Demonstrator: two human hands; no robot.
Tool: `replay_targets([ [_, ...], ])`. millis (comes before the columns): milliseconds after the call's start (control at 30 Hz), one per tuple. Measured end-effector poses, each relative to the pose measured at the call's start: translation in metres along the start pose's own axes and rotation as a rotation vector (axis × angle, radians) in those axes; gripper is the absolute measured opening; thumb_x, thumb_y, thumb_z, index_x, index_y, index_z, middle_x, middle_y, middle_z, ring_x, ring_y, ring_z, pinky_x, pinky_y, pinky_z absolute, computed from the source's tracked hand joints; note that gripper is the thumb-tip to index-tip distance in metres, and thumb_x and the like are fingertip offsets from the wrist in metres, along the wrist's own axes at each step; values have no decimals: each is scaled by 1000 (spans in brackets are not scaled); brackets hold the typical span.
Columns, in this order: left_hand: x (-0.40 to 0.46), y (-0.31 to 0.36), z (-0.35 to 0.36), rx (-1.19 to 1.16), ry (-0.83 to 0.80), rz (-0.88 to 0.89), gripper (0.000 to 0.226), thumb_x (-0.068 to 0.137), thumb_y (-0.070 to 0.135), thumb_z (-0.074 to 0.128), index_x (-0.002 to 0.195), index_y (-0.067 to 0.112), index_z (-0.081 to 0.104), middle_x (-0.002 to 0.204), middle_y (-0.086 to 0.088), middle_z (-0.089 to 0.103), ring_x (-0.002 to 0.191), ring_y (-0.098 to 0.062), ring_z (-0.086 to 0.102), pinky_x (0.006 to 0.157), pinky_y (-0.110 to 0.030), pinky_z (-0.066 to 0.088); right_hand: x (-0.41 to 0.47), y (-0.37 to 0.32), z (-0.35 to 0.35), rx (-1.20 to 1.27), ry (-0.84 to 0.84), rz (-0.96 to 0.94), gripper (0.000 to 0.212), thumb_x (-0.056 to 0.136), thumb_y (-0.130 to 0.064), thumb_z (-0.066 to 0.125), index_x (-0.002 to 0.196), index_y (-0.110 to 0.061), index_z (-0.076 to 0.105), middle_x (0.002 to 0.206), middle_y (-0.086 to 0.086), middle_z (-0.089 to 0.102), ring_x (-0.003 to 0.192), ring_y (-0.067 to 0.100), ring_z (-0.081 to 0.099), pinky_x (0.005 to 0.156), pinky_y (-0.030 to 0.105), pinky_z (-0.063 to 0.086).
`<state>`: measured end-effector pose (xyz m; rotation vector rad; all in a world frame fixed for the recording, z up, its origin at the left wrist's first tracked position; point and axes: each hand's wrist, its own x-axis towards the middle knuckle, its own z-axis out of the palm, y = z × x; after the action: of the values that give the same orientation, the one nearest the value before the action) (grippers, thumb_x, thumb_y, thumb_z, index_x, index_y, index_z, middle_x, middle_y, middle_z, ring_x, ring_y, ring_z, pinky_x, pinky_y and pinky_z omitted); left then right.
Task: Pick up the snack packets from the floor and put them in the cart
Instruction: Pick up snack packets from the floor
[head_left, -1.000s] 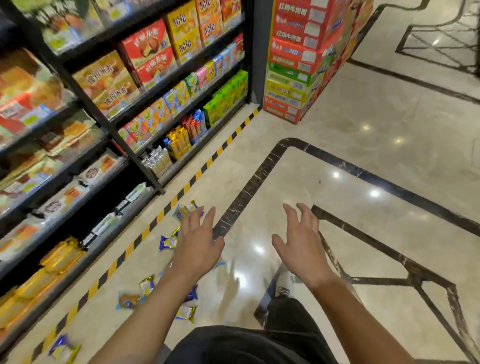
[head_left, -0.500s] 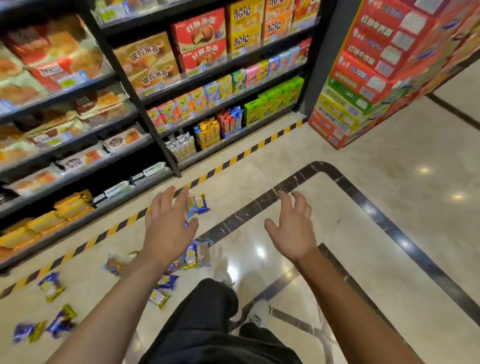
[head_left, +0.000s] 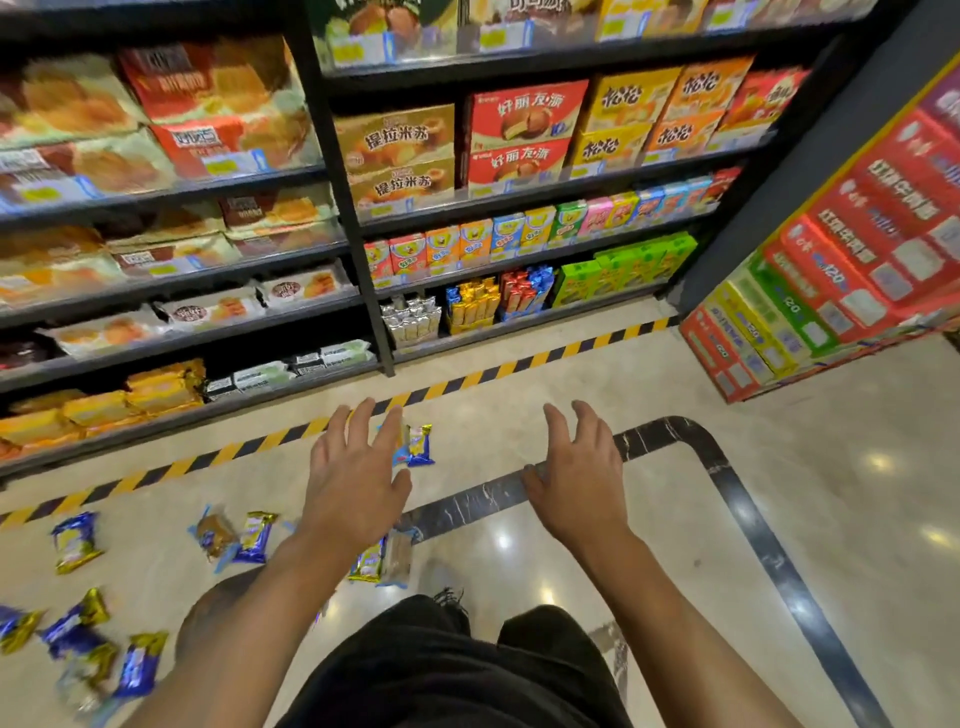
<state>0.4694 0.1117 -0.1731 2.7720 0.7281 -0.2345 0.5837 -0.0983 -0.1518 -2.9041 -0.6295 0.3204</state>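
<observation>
since half a second ago my view has swung toward the shelves (head_left: 208, 291). snack packets (head_left: 249, 535), blue and gold wrappers, lie scattered on the glossy beige floor (head_left: 779, 519) from 8 to 12 o'clock, along the striped tape (head_left: 156, 470). my left hand (head_left: 353, 483) and right hand (head_left: 582, 478) hover empty, fingers spread. red boxes (head_left: 841, 260) stack at 2 o'clock.

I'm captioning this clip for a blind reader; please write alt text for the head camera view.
Both hands, left and right, reach out open and empty over a shop floor strewn with blue-and-gold snack packets, beside stocked shelves.
</observation>
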Motion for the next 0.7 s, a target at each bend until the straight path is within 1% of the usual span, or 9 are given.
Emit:
replay_targets([
  [100,24,-6,-15,-63,0,-30,76,97,44,51,159,31,9,165,-3,8,151,-29,0,119,-47,15,35,-17,-5,34,-24,-18,71,91,-42,58,150,-23,23,157,12,18,142,31,23,115,44,30],
  [200,44,-11,-26,-188,46,-102,73,97,43,52,158,32,15,165,0,11,151,-26,1,119,-47,15,68,-33,-7,44,-56,-44,70,91,-43,58,149,-24,23,157,11,18,142,31,23,112,43,32],
  [300,57,-14,-31,-266,40,-186,71,97,42,53,157,32,16,165,1,9,151,-25,-1,118,-47,13,98,-46,-7,6,-92,-110,72,91,-44,58,150,-23,23,156,13,18,142,32,23,112,44,33],
  [400,70,-15,-29,-311,32,-250,73,97,40,54,158,32,15,165,0,8,151,-26,-2,118,-47,14,125,-59,-8,-11,-117,-179,74,90,-43,59,152,-22,22,155,12,18,140,32,24,111,44,33],
  [500,83,-15,-26,-343,31,-328,74,96,39,55,158,32,15,165,0,7,151,-26,-2,118,-47,14,153,-70,-7,-7,-151,-264,73,89,-40,60,150,-21,26,154,12,20,138,33,26,108,45,35],
  [700,109,-10,-16,-373,10,-450,74,98,41,51,159,28,12,165,-2,7,151,-27,-1,118,-49,17,214,-83,-1,-28,-225,-429,72,92,-41,57,151,-22,21,155,12,16,140,33,20,109,44,33],
])
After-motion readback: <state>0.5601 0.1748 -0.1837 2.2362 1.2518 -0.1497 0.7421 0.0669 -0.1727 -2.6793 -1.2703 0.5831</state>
